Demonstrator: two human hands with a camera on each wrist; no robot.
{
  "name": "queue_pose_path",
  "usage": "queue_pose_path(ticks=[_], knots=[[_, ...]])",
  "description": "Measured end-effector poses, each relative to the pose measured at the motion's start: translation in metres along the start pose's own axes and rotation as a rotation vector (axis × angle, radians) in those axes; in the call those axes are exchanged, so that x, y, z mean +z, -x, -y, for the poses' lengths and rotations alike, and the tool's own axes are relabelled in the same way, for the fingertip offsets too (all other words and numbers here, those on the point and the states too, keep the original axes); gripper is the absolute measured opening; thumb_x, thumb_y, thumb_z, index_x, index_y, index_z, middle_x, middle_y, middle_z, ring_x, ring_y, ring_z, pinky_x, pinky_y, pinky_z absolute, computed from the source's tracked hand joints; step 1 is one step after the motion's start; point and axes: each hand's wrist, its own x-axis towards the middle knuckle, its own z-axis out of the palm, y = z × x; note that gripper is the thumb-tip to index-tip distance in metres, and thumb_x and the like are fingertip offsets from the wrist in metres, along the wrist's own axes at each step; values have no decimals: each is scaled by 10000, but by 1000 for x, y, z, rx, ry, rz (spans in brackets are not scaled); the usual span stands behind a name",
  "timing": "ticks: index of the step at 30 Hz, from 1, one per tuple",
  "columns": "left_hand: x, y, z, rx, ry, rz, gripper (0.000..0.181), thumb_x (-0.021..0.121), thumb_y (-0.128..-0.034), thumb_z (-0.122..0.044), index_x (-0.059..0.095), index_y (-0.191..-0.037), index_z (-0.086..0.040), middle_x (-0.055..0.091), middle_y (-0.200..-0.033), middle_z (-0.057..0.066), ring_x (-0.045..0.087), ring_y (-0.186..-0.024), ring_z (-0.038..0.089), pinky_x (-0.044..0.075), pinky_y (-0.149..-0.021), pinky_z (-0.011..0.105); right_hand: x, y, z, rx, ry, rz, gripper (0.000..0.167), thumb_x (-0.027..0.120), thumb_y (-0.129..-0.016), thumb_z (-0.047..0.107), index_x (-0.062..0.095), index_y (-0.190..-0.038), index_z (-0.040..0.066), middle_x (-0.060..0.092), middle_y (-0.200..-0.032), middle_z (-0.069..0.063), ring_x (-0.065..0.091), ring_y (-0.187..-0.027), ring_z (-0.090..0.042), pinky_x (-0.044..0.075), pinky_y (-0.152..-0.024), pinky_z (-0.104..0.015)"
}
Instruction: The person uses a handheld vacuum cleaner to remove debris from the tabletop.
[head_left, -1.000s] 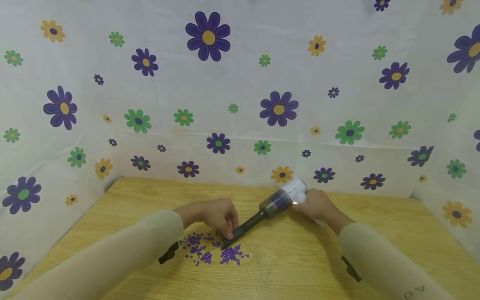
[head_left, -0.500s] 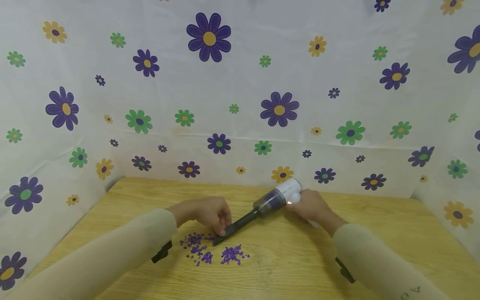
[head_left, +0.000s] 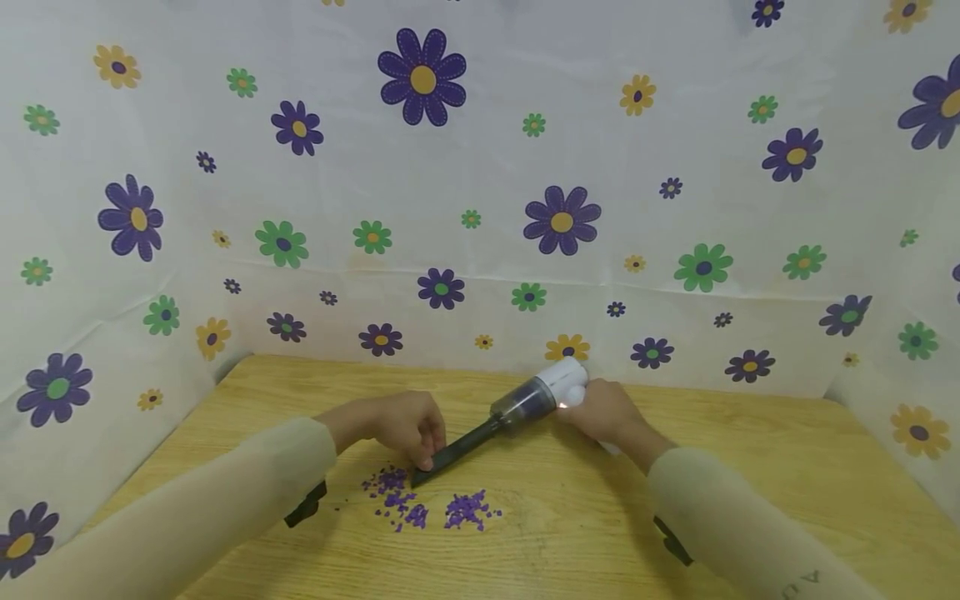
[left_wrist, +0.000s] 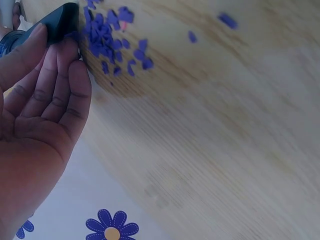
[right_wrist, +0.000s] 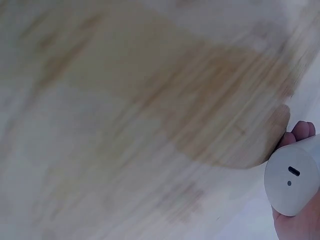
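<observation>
A handheld vacuum cleaner [head_left: 522, 406] with a white body, clear dust cup and long dark nozzle [head_left: 457, 450] slants across the table. My right hand [head_left: 602, 411] grips its white handle [right_wrist: 291, 180]; the handle's end shows in the right wrist view. Near the nozzle's tip, my left hand [head_left: 408, 427] pinches it between thumb and fingers. In the left wrist view the dark tip [left_wrist: 64, 21] touches the edge of a heap of purple bits [left_wrist: 104, 37]. A second purple heap [head_left: 468, 509] lies right of the tip.
The wooden table [head_left: 600, 533] ends at a white cloth backdrop [head_left: 480, 158] printed with flowers, which also stands at both sides. A few stray bits [left_wrist: 227, 20] lie apart from the heaps. A small light glows on the vacuum.
Both hands have moved left with the vacuum. Its nozzle tip has gone from beside the right heap to the left heap, and fewer purple bits lie along its path.
</observation>
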Motion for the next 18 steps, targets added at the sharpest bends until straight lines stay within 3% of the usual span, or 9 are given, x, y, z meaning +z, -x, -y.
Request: queue_pose_path(ticks=[6, 18], knots=[[-2, 6, 3, 5, -4, -7, 179, 803, -754, -4, 750, -921, -43, 715, -825, 10, 644, -764, 108, 560, -741, 243, 4, -3, 5, 35, -14, 14, 343, 704, -796, 369, 593, -867, 53, 599, -758, -87, 560, -646, -200, 467, -558, -263], [-7, 17, 12, -21, -10, -17, 171, 805, -751, -1, 746, -904, -46, 702, -805, 5, 632, -745, 108, 558, -724, 240, 10, -6, 19, 24, -27, 13, 364, 715, -791, 371, 594, -904, 47, 604, -771, -91, 566, -646, -200, 473, -543, -262]])
